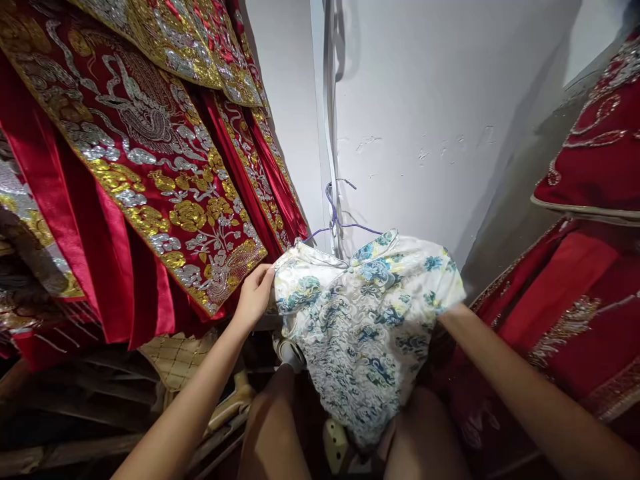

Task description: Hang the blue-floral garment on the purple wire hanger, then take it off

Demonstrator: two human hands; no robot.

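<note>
A white short-sleeved floral blouse [360,320] with blue, green and yellow flowers hangs in front of me on a thin purple hanger [363,227]. The hanger's hook shows above the V-shaped neckline, near a white strip on the wall. My left hand [256,293] is closed on the edge of the sleeve on the left, thumb and fingers pinched together. At the opposite sleeve, my right hand [450,312] is mostly covered by the cloth and blurred, so its fingers do not show. The lower part of the blouse hangs gathered and wrinkled between my knees.
Red garments [165,167] with gold and silver embroidery hang close on the left. More red beaded clothing [590,167] is on the right. Behind the blouse stands a pale wall [410,100]. At lower left are a quilted beige item [180,360] and wooden slats [75,453].
</note>
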